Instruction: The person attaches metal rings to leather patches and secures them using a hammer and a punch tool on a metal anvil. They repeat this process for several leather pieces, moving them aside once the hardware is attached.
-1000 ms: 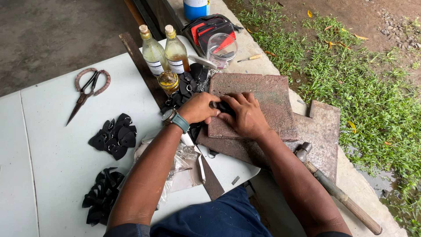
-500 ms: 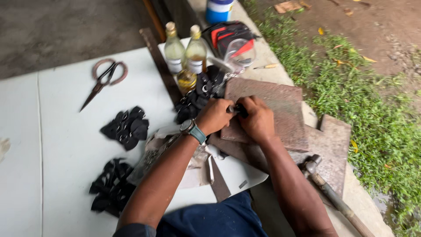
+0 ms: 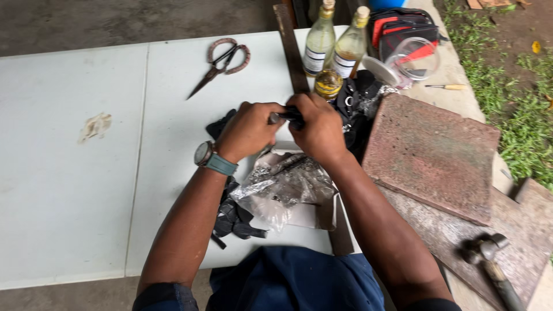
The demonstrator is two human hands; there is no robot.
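White bench [image 3: 86, 190], left to centre of the frame. Scissors [image 3: 222, 62] lie at upper centre-left. At centre, the left hand [image 3: 249, 130], with a wristwatch [image 3: 206, 154], and the right hand [image 3: 318, 129] are both closed around a small dark piece [image 3: 285, 117] held between them above crumpled clear plastic [image 3: 282, 187]. Two glass bottles [image 3: 331, 43] stand just beyond. Right: a reddish stone slab [image 3: 432, 155]; lower right, a hammer [image 3: 489, 259].
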